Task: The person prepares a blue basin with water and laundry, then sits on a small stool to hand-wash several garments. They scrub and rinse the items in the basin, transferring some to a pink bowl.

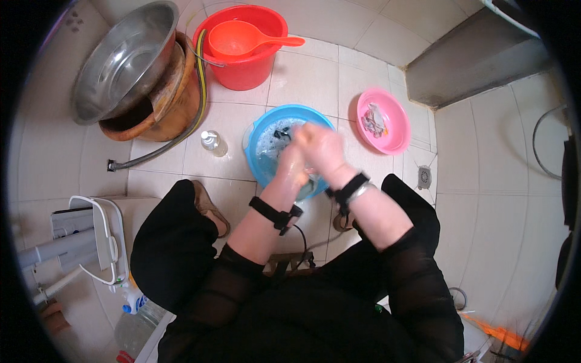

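Note:
Both hands are together over a blue plastic basin (pixel 259 174) of sudsy water. My left hand (pixel 291 164) is at the basin's middle, its wet fingers against the right hand. Curled and blurred by motion, my right hand (pixel 320 144) sits just above and to the right of it. A greyish cloth (pixel 312 187) shows in the water below them. Whether either hand grips part of it is hidden by the hands and the blur. A dark item (pixel 282 133) floats among the suds near the basin's far side. Black straps circle both wrists.
A clear pump bottle (pixel 214 143) stands left of the basin. A pink basin (pixel 398 131) holding a crumpled cloth (pixel 374 120) is at right. Behind are a red bucket (pixel 240 75) with an orange dipper (pixel 236 40), a hose (pixel 199 90), and a steel basin (pixel 127 63) on a brown tub (pixel 174 120).

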### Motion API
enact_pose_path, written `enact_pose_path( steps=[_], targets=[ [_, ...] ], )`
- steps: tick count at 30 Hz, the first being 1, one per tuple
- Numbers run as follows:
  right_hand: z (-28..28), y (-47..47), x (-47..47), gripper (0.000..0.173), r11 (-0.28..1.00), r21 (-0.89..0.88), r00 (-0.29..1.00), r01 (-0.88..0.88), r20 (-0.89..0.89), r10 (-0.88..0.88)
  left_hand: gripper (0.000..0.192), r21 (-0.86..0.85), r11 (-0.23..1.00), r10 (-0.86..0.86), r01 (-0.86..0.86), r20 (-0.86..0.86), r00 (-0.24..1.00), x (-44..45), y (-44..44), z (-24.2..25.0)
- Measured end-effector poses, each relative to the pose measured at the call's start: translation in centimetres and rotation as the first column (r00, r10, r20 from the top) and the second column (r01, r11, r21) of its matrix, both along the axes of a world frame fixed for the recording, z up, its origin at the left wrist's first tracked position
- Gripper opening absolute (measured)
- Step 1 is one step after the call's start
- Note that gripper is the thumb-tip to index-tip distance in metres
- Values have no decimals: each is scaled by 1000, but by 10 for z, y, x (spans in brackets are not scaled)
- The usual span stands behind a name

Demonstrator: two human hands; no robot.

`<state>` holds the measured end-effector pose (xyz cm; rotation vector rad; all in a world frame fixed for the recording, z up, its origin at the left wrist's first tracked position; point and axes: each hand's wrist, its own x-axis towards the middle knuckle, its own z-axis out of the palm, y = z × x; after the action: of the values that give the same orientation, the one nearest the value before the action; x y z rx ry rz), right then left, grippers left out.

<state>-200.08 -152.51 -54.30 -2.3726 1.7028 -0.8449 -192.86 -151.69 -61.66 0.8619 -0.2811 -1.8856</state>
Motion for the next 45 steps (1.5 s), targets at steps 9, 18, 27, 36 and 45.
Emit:
enact_pose_path(
  steps=[9, 18, 27, 36, 45],
  targets=[
    [-31, -36, -33, 31, 940, 341, 822, -2, 535, -192, 39, -20, 983, -183, 182, -89, 979, 40, -31, 9],
    [-84, -40, -21, 27, 781, 625, 637, 0, 602, -481, 46, 404, 915, -112, 12, 223, 968, 47, -32, -38],
    [-64, 17, 19, 27, 909, 406, 991, 95, 45, -124, 45, 358, 921, 24, 151, -442, 897, 3, -13, -62],
    [-91, 11, 7, 35, 885, 451, 972, 116, 133, -195, 40, 139, 961, 248, -240, -42, 968, 7, -12, -50],
    [-102, -60, -74, 35, 656, 657, 562, -371, 721, -405, 32, -86, 978, -149, 190, 349, 925, 24, -18, -48]
  ],
)
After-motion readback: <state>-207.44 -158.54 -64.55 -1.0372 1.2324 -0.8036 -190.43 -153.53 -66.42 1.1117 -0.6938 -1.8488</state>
